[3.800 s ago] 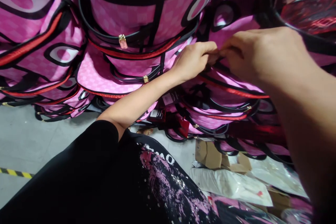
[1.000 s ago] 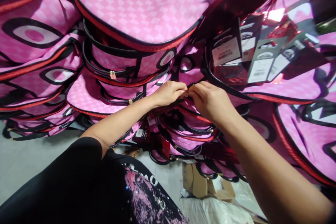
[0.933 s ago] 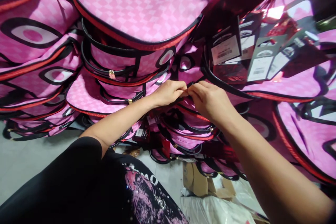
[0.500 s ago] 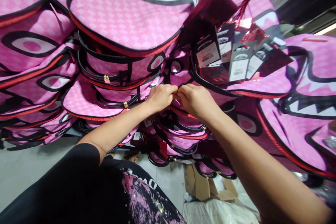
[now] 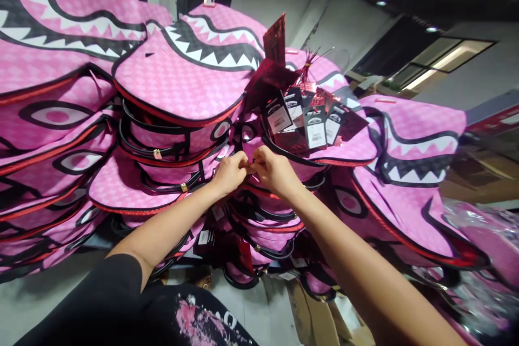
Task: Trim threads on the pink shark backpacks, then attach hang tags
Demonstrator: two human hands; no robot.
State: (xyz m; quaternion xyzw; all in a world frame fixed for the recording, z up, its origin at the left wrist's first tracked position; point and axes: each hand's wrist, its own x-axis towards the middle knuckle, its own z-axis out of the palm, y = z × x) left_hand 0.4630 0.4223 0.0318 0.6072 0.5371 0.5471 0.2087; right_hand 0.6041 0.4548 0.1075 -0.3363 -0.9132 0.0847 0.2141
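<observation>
My left hand and my right hand meet fingertip to fingertip in front of a stack of pink bags. Both are closed in a pinch, and whatever lies between the fingers is too small to make out. Just right of and above them, black hang tags with white barcode labels rest on a pink bag. A bundle of thin red strings rises from the tags. Left of my hands is a pink bag with a printed toothed mouth, red zipper and black piping. Its black strap carries a gold buckle.
More pink bags are piled at the left, and another bag leans at the right. Clear plastic wrapping covers items at the lower right. An open cardboard box stands on the pale floor.
The view has tilted up and drawn back, so the bags look smaller and more of the room shows. My hands stay pinched close together in front of the stack.
</observation>
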